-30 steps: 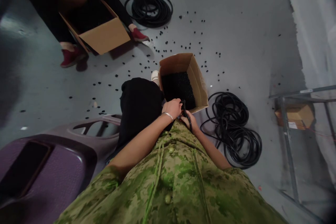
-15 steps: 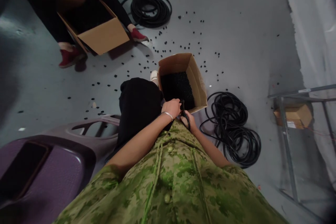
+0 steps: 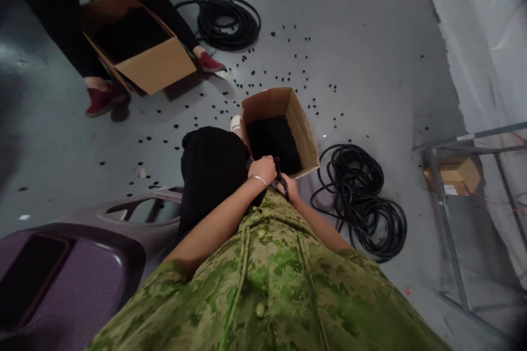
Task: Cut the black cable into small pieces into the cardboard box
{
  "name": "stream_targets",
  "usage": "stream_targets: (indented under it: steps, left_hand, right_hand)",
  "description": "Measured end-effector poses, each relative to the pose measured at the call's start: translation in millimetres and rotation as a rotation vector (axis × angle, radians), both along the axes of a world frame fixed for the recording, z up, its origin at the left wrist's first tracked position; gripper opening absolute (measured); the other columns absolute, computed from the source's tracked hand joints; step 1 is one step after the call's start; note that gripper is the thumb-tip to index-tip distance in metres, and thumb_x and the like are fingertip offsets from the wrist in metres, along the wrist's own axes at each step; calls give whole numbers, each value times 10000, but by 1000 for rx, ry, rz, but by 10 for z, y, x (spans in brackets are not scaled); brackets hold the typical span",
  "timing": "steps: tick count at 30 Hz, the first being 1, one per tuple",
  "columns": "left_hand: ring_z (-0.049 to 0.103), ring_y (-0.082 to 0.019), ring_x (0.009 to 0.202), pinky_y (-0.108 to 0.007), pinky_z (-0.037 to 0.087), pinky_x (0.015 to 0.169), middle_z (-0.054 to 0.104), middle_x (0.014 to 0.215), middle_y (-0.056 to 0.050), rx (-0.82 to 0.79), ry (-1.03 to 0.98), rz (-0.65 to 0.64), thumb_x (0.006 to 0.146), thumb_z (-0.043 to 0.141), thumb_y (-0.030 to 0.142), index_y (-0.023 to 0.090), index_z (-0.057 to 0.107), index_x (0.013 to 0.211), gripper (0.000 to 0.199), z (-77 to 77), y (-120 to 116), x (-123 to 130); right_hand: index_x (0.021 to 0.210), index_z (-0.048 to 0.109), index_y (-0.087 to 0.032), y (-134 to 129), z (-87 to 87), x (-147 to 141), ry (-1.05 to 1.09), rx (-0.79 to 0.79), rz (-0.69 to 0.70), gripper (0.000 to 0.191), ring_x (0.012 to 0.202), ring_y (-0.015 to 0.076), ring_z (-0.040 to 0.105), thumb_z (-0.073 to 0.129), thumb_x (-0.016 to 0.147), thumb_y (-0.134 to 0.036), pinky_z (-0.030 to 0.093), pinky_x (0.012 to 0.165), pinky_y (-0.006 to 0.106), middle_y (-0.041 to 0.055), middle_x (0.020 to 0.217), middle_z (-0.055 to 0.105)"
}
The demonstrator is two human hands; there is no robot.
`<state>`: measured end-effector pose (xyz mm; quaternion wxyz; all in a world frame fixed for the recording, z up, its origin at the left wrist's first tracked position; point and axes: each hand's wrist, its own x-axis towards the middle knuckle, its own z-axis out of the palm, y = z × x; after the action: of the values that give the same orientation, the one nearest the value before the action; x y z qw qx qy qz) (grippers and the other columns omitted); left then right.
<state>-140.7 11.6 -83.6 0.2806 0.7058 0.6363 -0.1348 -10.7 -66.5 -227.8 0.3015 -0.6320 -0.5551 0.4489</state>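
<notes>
My left hand (image 3: 262, 170), a silver bracelet at its wrist, is closed at the near edge of a cardboard box (image 3: 303, 131). Its fingertips are turned away, so what they pinch is hidden. Beside it my right hand (image 3: 291, 190) is closed around a thin black curved thing (image 3: 282, 178), which reaches up to the left fingertips. Whether this is a tool handle or a length of hose is too small to tell. Small black pieces (image 3: 275, 140) fill the lower part of the box. To its right, coiled black hose (image 3: 349, 175) lies on the floor.
Another person's legs (image 3: 45, 22) straddle a second box (image 3: 156, 66) at upper left, near another hose coil (image 3: 228, 22). Black bits are scattered over the floor. A purple stool (image 3: 90, 279) bearing a phone (image 3: 31, 279) stands at left, a metal frame (image 3: 448, 230) at right.
The whole view has shifted slightly, so most things appear a little further left. Both hands stay close together at the box edge, with the black curved thing still in the right hand.
</notes>
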Motion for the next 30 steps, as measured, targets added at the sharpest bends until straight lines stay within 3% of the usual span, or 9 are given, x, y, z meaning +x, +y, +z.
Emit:
stream_targets:
  steps: [7,11,19,27,30]
  left_hand:
    - [680,-301,1030,-374,543,825,630,1164,-218,88,90,-97,951,418,211,66,586,1194,330,133,-147,-30]
    - [680,-290,1028,-358,536,810,626,1123,-234,123,129,-91,952,331,114,36,586,1171,345,201,-240,-63]
    - [687,-281,993,-368,538,816,641,1121,-203,90,38,-111,992,342,265,83,597,1167,359,42,-151,-66]
    - [688,-265,1027,-342,534,834,695,1101,-167,-21,-7,-174,980,384,274,143,644,1132,329,-9,-62,-9]
    - [688,-255,1040,-324,533,836,705,1100,-160,-54,-12,-177,974,398,274,157,657,1116,318,-48,-16,5]
  right_hand:
    - [1040,717,-182,-12,80,16,-75,33,99,369,700,183,649,514,749,-283,496,689,253,38,809,717]
    - [1103,706,-190,-26,98,44,-111,29,149,392,733,213,666,541,765,-296,503,699,280,44,806,720]
    - [1042,695,-205,-49,214,88,14,14,82,317,769,193,634,539,779,-288,507,755,290,14,843,712]
    - [1108,675,-207,-56,334,146,241,-110,37,345,761,187,628,590,790,-314,500,727,284,14,850,702]
    - [1077,675,-205,-65,321,117,272,-132,-4,322,697,176,610,586,789,-317,489,686,273,-6,763,676]
